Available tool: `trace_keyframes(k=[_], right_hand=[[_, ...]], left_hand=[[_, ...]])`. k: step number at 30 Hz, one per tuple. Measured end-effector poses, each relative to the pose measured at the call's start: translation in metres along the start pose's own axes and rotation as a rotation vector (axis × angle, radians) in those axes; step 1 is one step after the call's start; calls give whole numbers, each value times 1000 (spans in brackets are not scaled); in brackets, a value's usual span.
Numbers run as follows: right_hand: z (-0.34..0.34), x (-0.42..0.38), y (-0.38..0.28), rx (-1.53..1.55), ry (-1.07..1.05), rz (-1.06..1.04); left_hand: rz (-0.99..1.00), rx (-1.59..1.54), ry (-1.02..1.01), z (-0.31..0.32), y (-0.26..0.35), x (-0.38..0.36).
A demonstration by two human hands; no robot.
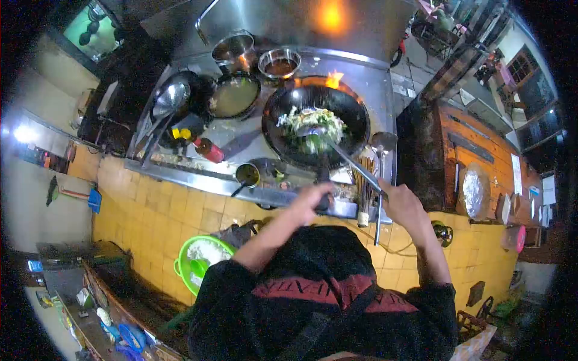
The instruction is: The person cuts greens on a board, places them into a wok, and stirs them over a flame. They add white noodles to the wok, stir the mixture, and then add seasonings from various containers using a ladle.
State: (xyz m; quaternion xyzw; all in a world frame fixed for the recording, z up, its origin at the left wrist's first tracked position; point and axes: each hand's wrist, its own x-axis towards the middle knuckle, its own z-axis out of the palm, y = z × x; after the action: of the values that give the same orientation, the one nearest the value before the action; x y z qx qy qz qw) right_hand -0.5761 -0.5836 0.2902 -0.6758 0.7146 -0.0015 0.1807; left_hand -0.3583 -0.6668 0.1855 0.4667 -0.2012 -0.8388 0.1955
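A black wok (277, 141) sits over a burner with flames at its far rim. Inside it lies a pale mix of food with green bits (331, 123). My left hand (310, 203) is closed around the wok's dark handle (323, 175) at the near side. In my right hand (404, 206) is the long metal handle of a ladle (346, 157). The ladle's rounded head rests in the food, slightly blurred.
Left of the wok stand a pan of cloudy liquid (235, 97), a steel pot (232, 45) and a bowl of dark sauce (280, 62). A red bottle (209, 150) and small saucepan (247, 175) are nearer. A green basin (179, 265) holds rice.
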Motion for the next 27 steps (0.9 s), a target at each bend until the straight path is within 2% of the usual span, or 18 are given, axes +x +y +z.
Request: trace_keyframes(k=[3, 4, 5, 7, 9, 10, 12, 13, 16, 17, 18, 19, 21, 22, 24, 25, 26, 27], right_hand=[[31, 1, 10, -46, 36, 7], [42, 3, 13, -126, 74, 32], [44, 11, 19, -215, 121, 53], [37, 19, 14, -140, 50, 105], [44, 25, 17, 17, 96, -1], [29, 25, -3, 38, -20, 130], [41, 31, 3, 68, -65, 82], [43, 36, 5, 93, -90, 26], [18, 41, -6, -16, -38, 89], [17, 45, -5, -64, 6, 145], [65, 64, 17, -284, 129, 10], [54, 73, -9, 44, 72, 225], [90, 99, -16, -249, 38, -60], [88, 99, -10, -255, 24, -62], [59, 93, -2, 164, -77, 91], [25, 75, 2, 270, -122, 39], [12, 64, 17, 136, 4, -144], [-13, 51, 12, 121, -8, -77]], left_hand=[[166, 41, 47, -22, 1, 27], [648, 382, -112, -21, -11, 18], [468, 314, -155, -19, -22, 7], [101, 179, -187, 10, -22, -46], [95, 148, -179, 0, -27, -37], [144, 158, -136, -12, -26, -18], [244, 101, -94, -52, -35, 50], [301, 170, -64, -59, -29, 63], [488, 176, -76, -66, -22, 91], [436, 160, -62, -65, -21, 93], [382, 148, -49, -62, -15, 94], [389, 147, -56, -63, -11, 101], [219, 141, -11, -66, -10, 110], [192, 137, 12, -62, -12, 110], [165, 135, 120, -49, -23, 115], [150, -15, 77, -32, -18, 98], [129, -164, 38, -15, -12, 79], [82, -476, -130, 29, 9, 18]])
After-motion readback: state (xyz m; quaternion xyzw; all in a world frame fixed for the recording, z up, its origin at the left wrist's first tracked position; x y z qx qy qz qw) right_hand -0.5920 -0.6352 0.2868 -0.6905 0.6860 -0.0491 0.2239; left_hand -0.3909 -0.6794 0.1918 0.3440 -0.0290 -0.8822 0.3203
